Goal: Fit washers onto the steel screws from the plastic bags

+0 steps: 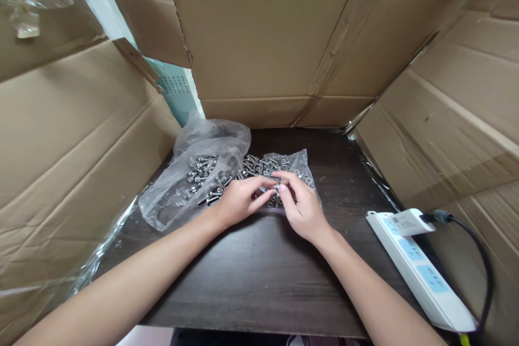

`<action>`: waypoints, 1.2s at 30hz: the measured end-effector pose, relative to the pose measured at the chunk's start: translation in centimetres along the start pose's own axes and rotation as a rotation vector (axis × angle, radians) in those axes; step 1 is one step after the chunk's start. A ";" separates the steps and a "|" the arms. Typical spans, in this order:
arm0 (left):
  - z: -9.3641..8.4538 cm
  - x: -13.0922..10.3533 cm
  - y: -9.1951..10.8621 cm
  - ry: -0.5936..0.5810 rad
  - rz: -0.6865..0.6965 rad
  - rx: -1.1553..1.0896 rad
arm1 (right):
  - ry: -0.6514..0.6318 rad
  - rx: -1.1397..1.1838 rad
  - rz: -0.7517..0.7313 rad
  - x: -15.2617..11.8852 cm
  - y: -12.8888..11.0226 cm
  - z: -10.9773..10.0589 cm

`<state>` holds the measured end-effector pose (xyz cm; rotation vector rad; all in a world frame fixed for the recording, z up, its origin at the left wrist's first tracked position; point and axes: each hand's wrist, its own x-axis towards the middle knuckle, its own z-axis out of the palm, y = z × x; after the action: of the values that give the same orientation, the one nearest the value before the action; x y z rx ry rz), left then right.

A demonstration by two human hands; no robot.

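Note:
My left hand and my right hand meet over a heap of metal hardware, fingertips nearly touching. Thumb and fingers of each are closed in a pinch around a small shiny metal fastener; its exact kind is too small to make out. Beneath and behind my hands, loose bolts and washers lie on a flat clear plastic bag. To the left, more bolts lie in and around an open, crumpled clear plastic bag. My fingers hide part of the heap.
The dark wooden table is walled by cardboard panels at the back and both sides. On the right lies a white power strip with a plugged-in adapter and a black cable.

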<state>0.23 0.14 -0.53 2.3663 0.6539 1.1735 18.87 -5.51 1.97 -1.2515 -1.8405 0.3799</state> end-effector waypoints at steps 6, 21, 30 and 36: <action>0.0 0.0 0.0 -0.017 -0.013 -0.004 | 0.000 -0.004 0.026 0.0 -0.1 0.0; 0.0 -0.1 0.1 -0.011 0.043 0.017 | -0.022 0.004 0.078 -0.1 -0.2 -0.1; -0.1 0.0 0.1 -0.008 0.036 0.025 | -0.005 -0.015 0.019 -0.1 -0.3 0.0; 0.0 -0.1 0.1 -0.003 0.045 0.022 | -0.027 -0.005 0.078 0.0 -0.3 -0.1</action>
<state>0.20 -0.01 -0.54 2.4128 0.6183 1.1874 18.78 -5.70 2.23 -1.3309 -1.8200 0.4374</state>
